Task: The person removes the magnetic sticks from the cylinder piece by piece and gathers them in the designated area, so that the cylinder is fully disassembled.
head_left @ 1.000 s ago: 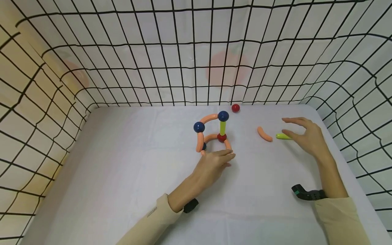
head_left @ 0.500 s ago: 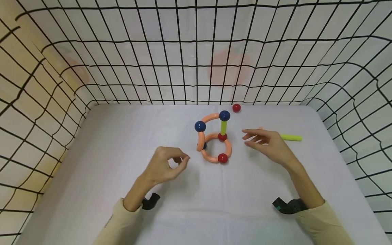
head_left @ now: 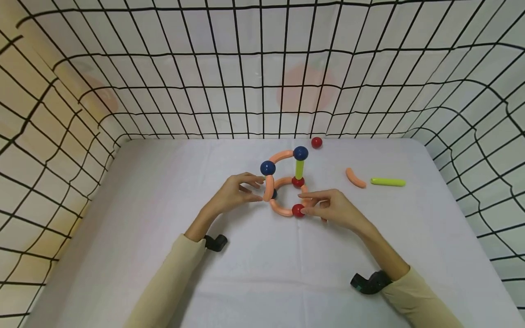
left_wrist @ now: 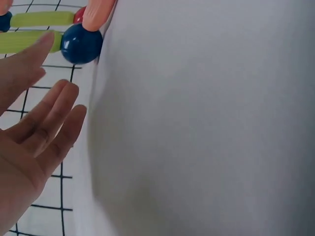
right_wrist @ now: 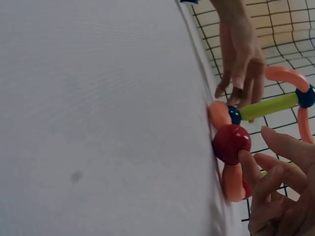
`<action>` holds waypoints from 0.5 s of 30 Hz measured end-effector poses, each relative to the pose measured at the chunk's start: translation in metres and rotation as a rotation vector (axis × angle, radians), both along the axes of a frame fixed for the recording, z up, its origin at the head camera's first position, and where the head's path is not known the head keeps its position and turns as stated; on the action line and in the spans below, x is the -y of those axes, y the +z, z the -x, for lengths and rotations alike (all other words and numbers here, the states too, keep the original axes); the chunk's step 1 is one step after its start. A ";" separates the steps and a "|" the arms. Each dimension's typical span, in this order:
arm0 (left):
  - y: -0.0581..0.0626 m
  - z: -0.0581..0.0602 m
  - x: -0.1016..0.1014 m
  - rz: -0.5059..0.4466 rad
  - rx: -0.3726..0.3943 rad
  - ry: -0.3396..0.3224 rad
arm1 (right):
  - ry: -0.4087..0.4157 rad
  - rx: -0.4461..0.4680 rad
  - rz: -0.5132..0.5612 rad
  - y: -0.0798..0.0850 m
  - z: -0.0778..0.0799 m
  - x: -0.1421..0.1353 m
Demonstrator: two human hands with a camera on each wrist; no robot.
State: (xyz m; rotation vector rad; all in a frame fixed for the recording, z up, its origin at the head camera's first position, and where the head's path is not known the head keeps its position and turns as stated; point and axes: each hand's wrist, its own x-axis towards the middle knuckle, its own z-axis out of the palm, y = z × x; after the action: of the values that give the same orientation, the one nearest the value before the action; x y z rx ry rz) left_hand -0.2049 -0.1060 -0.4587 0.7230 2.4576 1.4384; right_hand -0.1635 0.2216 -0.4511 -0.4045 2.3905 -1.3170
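A ball-and-stick toy frame of peach curved sticks (head_left: 280, 209), green straight sticks and coloured balls stands mid-table, a lower ring joined to an upper part by upright green sticks (head_left: 300, 169). My left hand (head_left: 229, 193) is at its left side, fingers spread apart. In the left wrist view the thumb overlaps a green stick (left_wrist: 27, 42) beside a blue ball (left_wrist: 81, 45). My right hand (head_left: 338, 209) is at the ring's front right, fingertips right at the red ball (head_left: 298, 210). In the right wrist view one fingertip overlaps that red ball (right_wrist: 232, 144), with the thumb apart from it.
A loose red ball (head_left: 316, 142) lies near the back edge of the white-covered table (head_left: 164, 182). To the right lie a peach curved stick (head_left: 355, 178) and a green straight stick (head_left: 388, 181). Black wire mesh (head_left: 262, 86) encloses the back and sides.
My left hand drew back left from the ring's front, then came in at the frame's left side. My right hand moved left from beside the loose green stick to the front red ball.
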 end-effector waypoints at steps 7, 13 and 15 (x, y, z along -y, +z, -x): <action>-0.004 0.016 -0.018 -0.026 0.046 -0.056 | 0.009 0.041 -0.026 -0.008 -0.004 0.010; -0.003 0.017 -0.023 -0.044 0.041 -0.053 | -0.007 0.039 -0.033 -0.008 -0.007 0.012; -0.003 0.017 -0.025 -0.049 0.045 -0.045 | -0.006 0.041 -0.032 -0.007 -0.007 0.012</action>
State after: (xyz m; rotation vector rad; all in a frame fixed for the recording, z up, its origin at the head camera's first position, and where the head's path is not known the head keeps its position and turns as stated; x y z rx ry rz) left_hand -0.2220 -0.0814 -0.4621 0.7428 2.3651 1.4858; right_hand -0.1564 0.2099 -0.4585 -0.3586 2.3775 -1.2754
